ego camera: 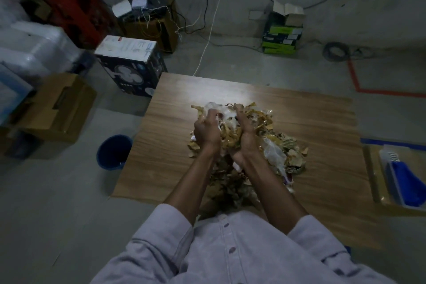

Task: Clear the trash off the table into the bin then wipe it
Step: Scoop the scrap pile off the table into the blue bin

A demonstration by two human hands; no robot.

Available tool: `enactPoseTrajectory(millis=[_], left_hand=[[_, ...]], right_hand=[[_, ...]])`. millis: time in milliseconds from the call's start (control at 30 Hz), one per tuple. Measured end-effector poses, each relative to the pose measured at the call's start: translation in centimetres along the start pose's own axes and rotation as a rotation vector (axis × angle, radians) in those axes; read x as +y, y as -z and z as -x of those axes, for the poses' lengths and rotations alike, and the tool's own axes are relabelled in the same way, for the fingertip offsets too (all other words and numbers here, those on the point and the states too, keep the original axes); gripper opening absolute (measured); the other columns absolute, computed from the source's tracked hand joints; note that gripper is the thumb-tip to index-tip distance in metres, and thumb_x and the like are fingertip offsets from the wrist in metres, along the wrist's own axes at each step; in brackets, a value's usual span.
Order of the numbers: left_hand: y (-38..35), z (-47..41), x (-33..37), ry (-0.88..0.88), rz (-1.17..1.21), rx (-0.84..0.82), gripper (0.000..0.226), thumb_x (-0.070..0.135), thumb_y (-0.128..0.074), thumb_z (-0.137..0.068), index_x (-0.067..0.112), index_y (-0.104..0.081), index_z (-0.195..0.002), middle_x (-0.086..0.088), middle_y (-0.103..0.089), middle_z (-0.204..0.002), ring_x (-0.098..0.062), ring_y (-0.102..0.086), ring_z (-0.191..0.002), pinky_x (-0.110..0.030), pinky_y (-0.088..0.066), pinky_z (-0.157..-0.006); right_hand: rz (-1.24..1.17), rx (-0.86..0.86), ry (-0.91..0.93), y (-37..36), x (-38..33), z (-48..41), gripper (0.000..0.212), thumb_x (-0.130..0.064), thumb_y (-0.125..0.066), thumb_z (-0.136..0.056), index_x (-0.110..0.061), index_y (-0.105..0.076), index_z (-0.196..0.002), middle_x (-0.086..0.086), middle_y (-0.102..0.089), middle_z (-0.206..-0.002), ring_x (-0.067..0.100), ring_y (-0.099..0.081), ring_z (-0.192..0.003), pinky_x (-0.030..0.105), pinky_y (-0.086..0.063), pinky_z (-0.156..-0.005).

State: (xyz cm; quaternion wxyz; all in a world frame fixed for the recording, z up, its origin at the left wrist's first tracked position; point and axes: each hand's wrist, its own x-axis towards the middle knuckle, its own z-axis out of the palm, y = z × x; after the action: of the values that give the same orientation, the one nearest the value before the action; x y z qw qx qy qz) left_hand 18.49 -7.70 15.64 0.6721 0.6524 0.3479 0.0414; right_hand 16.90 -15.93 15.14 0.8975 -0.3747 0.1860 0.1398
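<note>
Head view: a trash pile (274, 145) of torn brown cardboard scraps and crumpled clear plastic lies in the middle of the wooden bench (322, 120), reaching back to the near edge. Both hands are sunk into its far-left part, close together. The left hand (206, 132) has its fingers (207, 115) curled down into white plastic and scraps. The right hand (246, 138) is cupped, palm inward, its fingers (239, 108) curled over brown strips. The blue bin (113, 152) stands on the floor just beside the bench's left edge, well apart from the pile. To scoop well, I judge the hands should squeeze together under a modest bundle so little spills, then carry it left over the bin before letting go. A blue cloth (408, 185) lies in a tray at the right.
</note>
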Motion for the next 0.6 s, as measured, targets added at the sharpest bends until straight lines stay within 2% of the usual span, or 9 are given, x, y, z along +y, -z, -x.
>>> enactPoseTrajectory(millis=[67, 100, 167, 233, 300, 367, 467, 533, 600], left_hand=[[0.8, 0.8, -0.4, -0.148, -0.148, -0.042, 0.041, 0.052, -0.051, -0.085, 0.016, -0.071, -0.079, 0.002, -0.070, -0.077, -0.025, -0.065, -0.075, -0.041, -0.054, -0.068], [1.3, 0.9, -0.7, -0.188, -0.208, -0.062, 0.041, 0.053, -0.048, -0.089, 0.018, -0.071, -0.087, 0.000, -0.070, -0.092, -0.023, -0.064, -0.086, -0.043, -0.056, -0.076], [2.3, 0.7, -1.5, -0.199, -0.288, -0.083, 0.028, 0.047, -0.049, -0.099, 0.024, -0.064, -0.103, 0.000, -0.051, -0.124, -0.025, -0.051, -0.113, -0.048, -0.050, -0.096], [3.3, 0.5, -2.1, -0.157, -0.288, -0.132, 0.010, 0.044, -0.051, -0.101, 0.034, -0.054, -0.099, -0.001, -0.037, -0.133, -0.030, -0.039, -0.127, -0.056, -0.042, -0.105], [4.2, 0.1, -3.1, -0.073, -0.168, -0.175, 0.029, 0.054, -0.056, -0.092, 0.032, -0.052, -0.111, 0.000, -0.038, -0.136, -0.031, -0.042, -0.128, -0.060, -0.048, -0.100], [5.2, -0.1, -3.9, 0.037, 0.135, -0.243, 0.045, 0.042, -0.063, -0.088, 0.020, -0.045, -0.122, -0.015, -0.050, -0.135, -0.034, -0.060, -0.114, -0.054, -0.059, -0.084], [7.6, 0.3, -3.8, 0.144, 0.387, -0.338, 0.030, 0.021, -0.062, -0.095, 0.007, -0.060, -0.121, -0.023, -0.062, -0.122, -0.031, -0.069, -0.095, -0.038, -0.059, -0.067], [9.5, 0.2, -4.0, 0.168, 0.469, -0.351, 0.033, 0.025, -0.062, -0.093, 0.003, -0.070, -0.116, -0.024, -0.064, -0.124, -0.031, -0.070, -0.095, -0.035, -0.058, -0.067], [11.1, -0.4, -4.2, 0.219, 0.559, -0.336, 0.032, 0.024, -0.061, -0.095, 0.002, -0.071, -0.116, -0.019, -0.071, -0.113, -0.031, -0.072, -0.094, -0.036, -0.059, -0.071]], right_hand=[[0.151, -0.002, -0.002, -0.2, 0.3, 0.3, 0.046, -0.043, -0.076, -0.088, -0.012, -0.071, -0.122, 0.015, -0.072, -0.121, 0.030, -0.072, -0.104, 0.042, -0.060, -0.082], [0.232, 0.011, 0.006, -0.2, 0.6, 0.2, 0.053, -0.042, -0.080, -0.085, -0.009, -0.069, -0.125, 0.014, -0.073, -0.121, 0.030, -0.072, -0.106, 0.042, -0.060, -0.079], [0.346, 0.021, 0.059, -0.4, 1.5, 0.4, 0.043, -0.034, -0.081, -0.085, -0.009, -0.073, -0.119, 0.011, -0.075, -0.116, 0.028, -0.074, -0.105, 0.041, -0.060, -0.082], [0.391, 0.015, 0.123, -0.4, 2.6, 0.6, 0.041, -0.028, -0.081, -0.087, -0.004, -0.072, -0.119, 0.013, -0.076, -0.113, 0.030, -0.074, -0.105, 0.047, -0.060, -0.089], [0.420, 0.053, 0.213, -0.7, 3.7, 0.9, 0.036, -0.021, -0.081, -0.088, 0.001, -0.072, -0.114, 0.015, -0.077, -0.108, 0.031, -0.074, -0.103, 0.047, -0.061, -0.089], [0.454, 0.096, 0.293, -1.0, 5.1, 1.1, 0.019, -0.013, -0.079, -0.089, -0.003, -0.076, -0.105, 0.008, -0.079, -0.100, 0.025, -0.076, -0.097, 0.039, -0.063, -0.084], [0.433, 0.097, 0.307, -1.7, 7.3, 1.3, 0.008, -0.010, -0.079, -0.089, -0.016, -0.077, -0.093, 0.002, -0.080, -0.090, 0.026, -0.076, -0.090, 0.045, -0.062, -0.082], [0.435, 0.103, 0.291, -2.2, 8.5, 1.4, 0.009, -0.010, -0.079, -0.089, -0.017, -0.077, -0.093, 0.003, -0.080, -0.089, 0.026, -0.076, -0.089, 0.046, -0.062, -0.080], [0.439, 0.104, 0.289, -3.1, 9.7, 1.3, 0.008, -0.012, -0.080, -0.088, -0.017, -0.077, -0.094, 0.009, -0.079, -0.094, 0.028, -0.076, -0.089, 0.043, -0.062, -0.077]])
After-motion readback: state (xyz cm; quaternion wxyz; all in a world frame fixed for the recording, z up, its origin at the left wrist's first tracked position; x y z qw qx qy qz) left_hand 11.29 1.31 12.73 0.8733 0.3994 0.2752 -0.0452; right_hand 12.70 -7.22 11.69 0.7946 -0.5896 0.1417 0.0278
